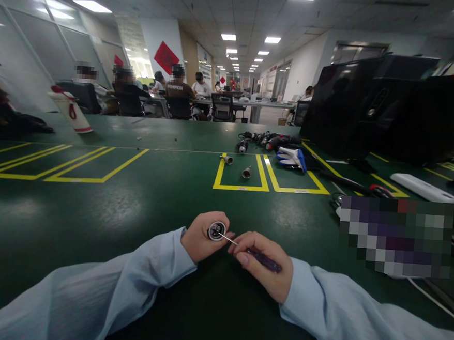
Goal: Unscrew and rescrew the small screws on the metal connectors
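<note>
Nearest, two light blue sleeves reach over the dark green surface (110, 219), the left hand (202, 239) ending one and the right hand (265, 271) the other. The left fingers curl closed around a round metal-rimmed part (215, 230), which sits inside their grip above the surface, its open end turned toward the viewer. Taking that part as the clock's centre, the right hand lies at four o'clock, its fingers pinching a screwdriver (264, 259) with a dark purple handle. The thin shaft points toward ten o'clock, its tip at the part's opening; whether it touches anything inside is too small to tell. Farther out, a yellow-outlined rectangle (241, 188) lies toward twelve, with one small metal piece (227, 160) over its left line and another metal piece (246, 172) inside, nearer one o'clock. A blue-and-white glove (293, 159) lies between one and two, a white power strip (423, 188) between two and three. Beyond the rectangle, cabled tools (270, 141) bunch together at one o'clock; a white-and-red container (72, 111) leans at ten. Far off, toward eleven, people (180, 89) sit at desks.
</note>
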Motion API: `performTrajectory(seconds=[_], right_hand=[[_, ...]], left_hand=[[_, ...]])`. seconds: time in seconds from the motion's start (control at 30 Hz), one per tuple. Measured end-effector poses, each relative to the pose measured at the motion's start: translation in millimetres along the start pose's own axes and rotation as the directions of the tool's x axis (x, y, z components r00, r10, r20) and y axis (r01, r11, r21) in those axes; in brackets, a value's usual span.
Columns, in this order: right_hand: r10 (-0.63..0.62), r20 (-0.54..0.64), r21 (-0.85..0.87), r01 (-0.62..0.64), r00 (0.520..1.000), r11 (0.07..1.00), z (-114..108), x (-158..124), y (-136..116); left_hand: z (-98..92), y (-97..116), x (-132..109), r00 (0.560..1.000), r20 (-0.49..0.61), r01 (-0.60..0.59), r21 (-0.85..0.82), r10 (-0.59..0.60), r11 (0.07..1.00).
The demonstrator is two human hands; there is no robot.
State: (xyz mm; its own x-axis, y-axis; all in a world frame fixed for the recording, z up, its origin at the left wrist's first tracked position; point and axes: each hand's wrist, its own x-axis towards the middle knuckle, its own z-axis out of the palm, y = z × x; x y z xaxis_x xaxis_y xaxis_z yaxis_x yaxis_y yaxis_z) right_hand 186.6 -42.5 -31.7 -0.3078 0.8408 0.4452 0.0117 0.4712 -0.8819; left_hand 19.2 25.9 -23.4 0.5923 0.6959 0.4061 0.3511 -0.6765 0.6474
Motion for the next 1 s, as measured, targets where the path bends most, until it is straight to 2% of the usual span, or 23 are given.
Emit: performTrajectory(seconds=[0.13,0.23,0.5,0.7,0.87,1.0], right_hand=[[0.078,-0.01,-0.027,-0.078,0.997,0.997,-0.9,-0.3,-0.7],[0.087,0.001,-0.019,-0.087,0.996,0.996,-2.2,-0.3,-0.4],[0.009,0.005,0.014,-0.009,1.0,1.0,-2.0,0.0,0.3],[-0.019,-0.002,-0.018,0.019,1.0,1.0,-2.9,-0.2,-1.7],[0.039,-0.042,-0.166,-0.046,0.998,0.985,-6.2,-0.5,-6.0],[-0.068,-0.07,-0.357,0.038,0.995,0.933,-5.2,-1.6,-7.6]], left_hand=[[0.5,0.7,-0.9,1.0,0.003,0.002,0.082,-0.002,0.997],[0.1,1.4,-0.8,0.999,0.041,-0.018,0.082,0.014,0.996],[-0.9,0.1,1.1,0.999,0.046,-0.026,-0.051,0.029,0.998],[-0.9,0.3,0.3,0.999,0.034,-0.009,-0.075,0.011,0.997],[0.1,3.4,-0.4,0.998,0.057,-0.018,0.057,0.015,0.998],[1.0,3.2,-0.7,0.977,0.205,-0.1,0.179,0.062,0.979]])
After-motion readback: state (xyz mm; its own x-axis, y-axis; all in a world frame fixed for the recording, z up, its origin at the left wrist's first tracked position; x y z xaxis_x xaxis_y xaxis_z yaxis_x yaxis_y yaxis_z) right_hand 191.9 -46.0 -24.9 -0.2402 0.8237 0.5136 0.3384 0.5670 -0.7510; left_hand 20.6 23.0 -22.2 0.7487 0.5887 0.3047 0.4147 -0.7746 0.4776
